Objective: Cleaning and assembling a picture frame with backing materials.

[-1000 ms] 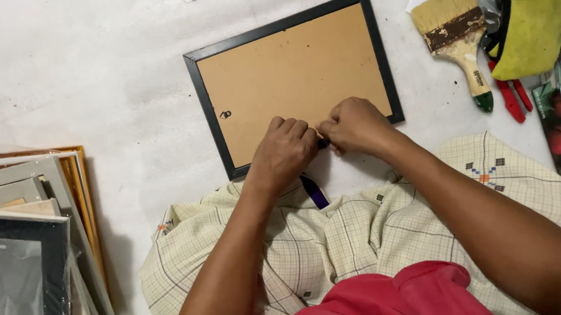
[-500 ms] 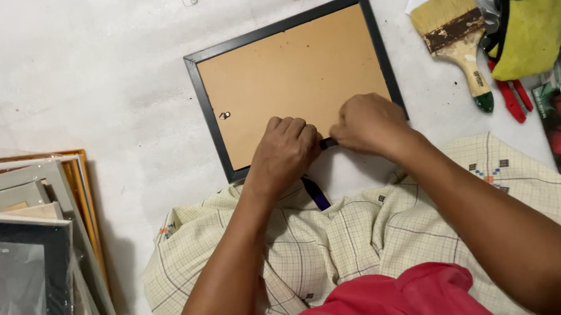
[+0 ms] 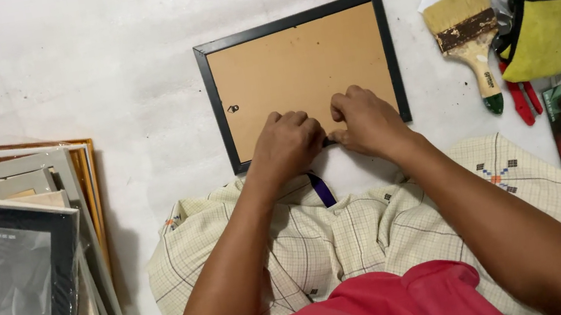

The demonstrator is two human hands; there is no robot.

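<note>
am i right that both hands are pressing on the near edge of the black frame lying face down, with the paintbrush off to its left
Not quite. The paintbrush lies to the right of the black frame, not the left, as the head view shows. The left hand and right hand are indeed at its near edge, backing side up.

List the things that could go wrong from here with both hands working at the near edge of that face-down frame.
1. The left hand and right hand both press at the near edge of the black frame; it lies loose on the floor and might slide away.
2. Fingertips working at the brown backing board could get pinched or nicked at the frame's edge.
3. The paintbrush lies close by on the right; a sudden elbow or frame shift might knock it.
</note>
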